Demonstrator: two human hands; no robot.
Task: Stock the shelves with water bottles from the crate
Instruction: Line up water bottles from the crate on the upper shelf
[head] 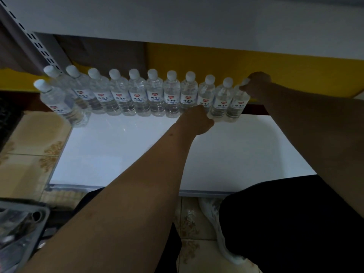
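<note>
On each bottle's white label [204, 101] sits a red heart above blurred characters

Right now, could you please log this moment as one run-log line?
phase: placing | right hand: grips end bottle at neck | left hand: at row's base, grip unclear | shelf: back row standing

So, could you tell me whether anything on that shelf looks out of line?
Yes: the leftmost bottle stands in front of the back row, alone near the shelf edge. Nothing looks spilled.
</note>
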